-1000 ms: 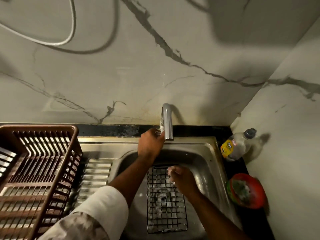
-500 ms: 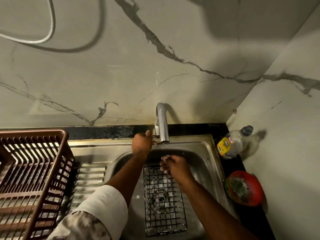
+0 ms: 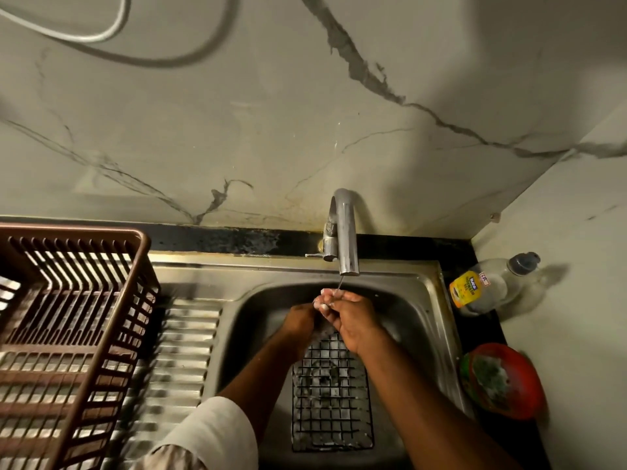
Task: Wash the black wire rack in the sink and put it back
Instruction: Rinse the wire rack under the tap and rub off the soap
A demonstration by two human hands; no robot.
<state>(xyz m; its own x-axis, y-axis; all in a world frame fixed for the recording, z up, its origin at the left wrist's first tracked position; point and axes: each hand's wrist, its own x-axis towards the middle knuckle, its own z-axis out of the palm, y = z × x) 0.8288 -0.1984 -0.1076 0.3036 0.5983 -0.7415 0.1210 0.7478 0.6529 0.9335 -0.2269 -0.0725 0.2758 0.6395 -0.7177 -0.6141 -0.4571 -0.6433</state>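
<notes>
The black wire rack (image 3: 332, 398) lies flat and soapy on the bottom of the steel sink (image 3: 420, 320). Neither hand touches it. My left hand (image 3: 300, 320) and my right hand (image 3: 353, 320) are pressed together above the rack's far end, under the tap (image 3: 346, 239). A thin stream of water falls from the spout onto my foamy fingers. My fingers are curled against each other and hold nothing that I can see.
A brown plastic dish basket (image 3: 68, 334) stands on the ribbed drainboard (image 3: 183, 351) at the left. A dish soap bottle (image 3: 488, 286) lies in the right corner. A red bowl with a green scrubber (image 3: 502, 381) sits on the black counter in front of it.
My left hand left the tap lever and came down to meet my right hand under the spout. A thin stream now runs from the tap. The rack stayed in place.
</notes>
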